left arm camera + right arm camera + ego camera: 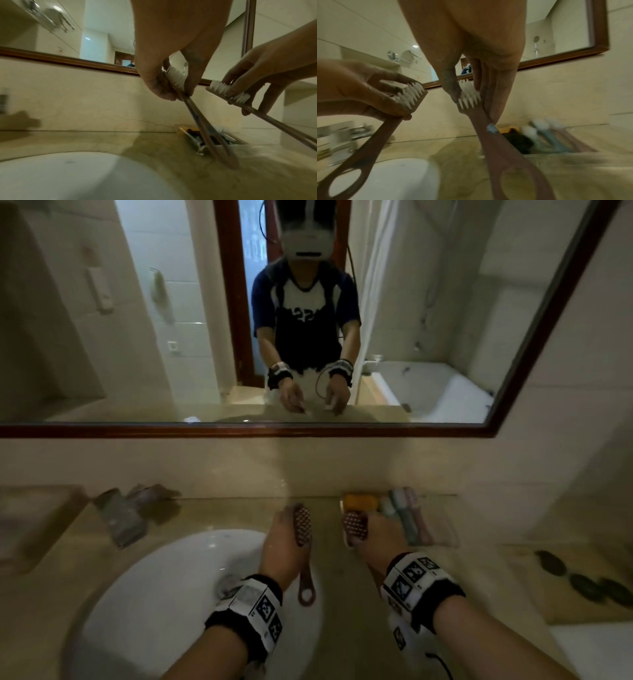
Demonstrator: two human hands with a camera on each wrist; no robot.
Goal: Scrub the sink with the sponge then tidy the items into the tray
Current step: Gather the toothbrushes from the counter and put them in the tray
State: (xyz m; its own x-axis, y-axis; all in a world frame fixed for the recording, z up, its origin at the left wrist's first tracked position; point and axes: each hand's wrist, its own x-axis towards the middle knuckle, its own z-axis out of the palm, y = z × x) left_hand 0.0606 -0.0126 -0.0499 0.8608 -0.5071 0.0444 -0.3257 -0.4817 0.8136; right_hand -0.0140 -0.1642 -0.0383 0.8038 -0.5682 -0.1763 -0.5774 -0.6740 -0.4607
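Each hand holds a brown, ring-handled brush with white bristles above the counter. My left hand (291,520) grips the left brush (303,525) by its head at the right rim of the white sink (154,577); its thumb and fingers pinch the bristle end (176,79). My right hand (368,527) grips the right brush (355,525) at the tray's near-left corner, thumb and fingers on either side of the bristles (469,97). The tray (442,529) holds an orange sponge (359,501) and toothbrushes (407,518).
Grey packets (123,515) lie on the counter behind the sink, with a beige box (34,518) at far left. Dark stones (582,577) sit on a wooden board at right. The framed mirror (513,337) fills the wall behind.
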